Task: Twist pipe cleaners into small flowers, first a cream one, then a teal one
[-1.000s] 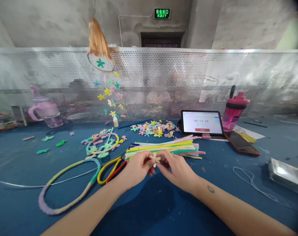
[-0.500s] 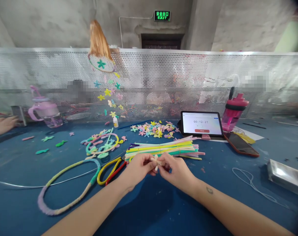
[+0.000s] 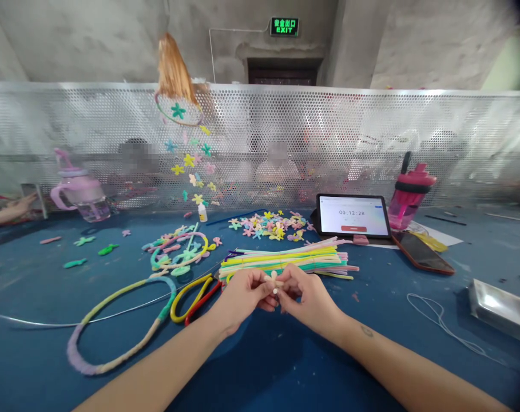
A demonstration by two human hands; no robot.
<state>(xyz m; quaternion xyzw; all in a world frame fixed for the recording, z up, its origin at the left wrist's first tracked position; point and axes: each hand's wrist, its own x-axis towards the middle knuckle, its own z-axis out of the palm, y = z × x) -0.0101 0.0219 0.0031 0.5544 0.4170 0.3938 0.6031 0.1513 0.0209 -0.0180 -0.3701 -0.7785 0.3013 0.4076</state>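
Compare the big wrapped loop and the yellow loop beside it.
The wrapped loop is far larger than the yellow loop. The wrapped loop runs green, teal and lilac; the yellow loop is plain. A silver wire leaves the wrapped loop, not the yellow loop. Both lie flat on the blue table.

The left forearm (image 3: 157, 366) and right forearm (image 3: 397, 359) are extended inward from the lower corners of the view, and the hands are brought close together at the centre. The left hand (image 3: 245, 296) and right hand (image 3: 309, 298) are curled, with the fingertips (image 3: 288, 276) pinched inward. A small dark tattoo (image 3: 366, 330) is seen on the right forearm, above the wrist.
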